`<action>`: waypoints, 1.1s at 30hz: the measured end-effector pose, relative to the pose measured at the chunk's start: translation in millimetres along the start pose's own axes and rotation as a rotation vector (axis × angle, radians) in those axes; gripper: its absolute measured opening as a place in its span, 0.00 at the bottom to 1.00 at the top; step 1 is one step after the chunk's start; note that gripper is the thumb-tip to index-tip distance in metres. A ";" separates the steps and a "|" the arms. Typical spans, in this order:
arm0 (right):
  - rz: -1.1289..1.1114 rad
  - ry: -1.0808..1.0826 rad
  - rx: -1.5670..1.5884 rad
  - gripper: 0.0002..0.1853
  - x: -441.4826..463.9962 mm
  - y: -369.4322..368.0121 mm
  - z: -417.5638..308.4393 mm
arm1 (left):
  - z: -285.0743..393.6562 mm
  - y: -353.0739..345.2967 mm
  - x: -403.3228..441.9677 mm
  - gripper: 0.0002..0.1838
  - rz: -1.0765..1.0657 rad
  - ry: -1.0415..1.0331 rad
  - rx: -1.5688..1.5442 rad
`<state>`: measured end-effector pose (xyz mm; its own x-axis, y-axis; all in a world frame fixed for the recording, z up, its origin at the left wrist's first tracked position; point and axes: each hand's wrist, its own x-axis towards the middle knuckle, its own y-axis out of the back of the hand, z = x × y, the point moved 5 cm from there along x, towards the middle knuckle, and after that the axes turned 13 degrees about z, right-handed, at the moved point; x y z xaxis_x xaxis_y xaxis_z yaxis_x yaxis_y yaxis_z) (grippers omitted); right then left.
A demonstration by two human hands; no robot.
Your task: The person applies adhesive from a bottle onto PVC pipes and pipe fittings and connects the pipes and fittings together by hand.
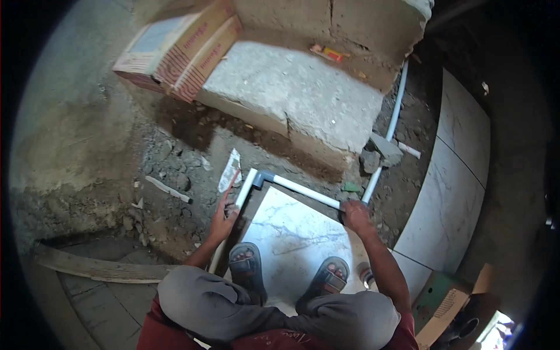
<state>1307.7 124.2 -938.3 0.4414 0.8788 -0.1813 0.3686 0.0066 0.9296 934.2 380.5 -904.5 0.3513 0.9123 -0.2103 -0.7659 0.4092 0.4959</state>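
Observation:
My left hand is closed on a thin reddish stick that looks like a pencil, pointing up and away. It is beside a white pipe that runs back past my left foot. A grey elbow fitting sits near that pipe's far end, with a second white pipe extending right from it. My right hand is wrapped round the right end of this second pipe and hides it. A long pale blue pipe comes down to the same hand; whether they join there is hidden.
My sandalled feet stand on a marbled white tile. A concrete step bears cardboard boxes. Broken stones lie against the blue pipe. Laid tiles are at right, a wooden plank at left, an open carton at lower right.

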 end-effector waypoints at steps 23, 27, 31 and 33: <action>0.141 0.185 -0.022 0.21 -35.0 103.6 -5.0 | 144.4 -18.6 60.6 0.33 -0.271 0.325 -0.304; 0.052 0.112 -0.016 0.20 -37.5 150.6 -11.0 | 209.4 -49.9 51.1 0.28 -0.520 0.435 -0.382; 0.323 0.212 0.102 0.22 -57.6 200.9 -6.3 | 260.0 -49.9 49.1 0.16 -0.476 0.312 -0.468; 0.589 -0.052 0.302 0.26 -64.8 197.7 15.4 | 276.9 -49.3 36.5 0.15 -0.471 0.281 -0.431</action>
<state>1364.6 61.3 -747.7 0.6756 0.6703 0.3071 0.2635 -0.6085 0.7485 1133.9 389.9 -703.4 0.5908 0.5811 -0.5596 -0.7318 0.6781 -0.0684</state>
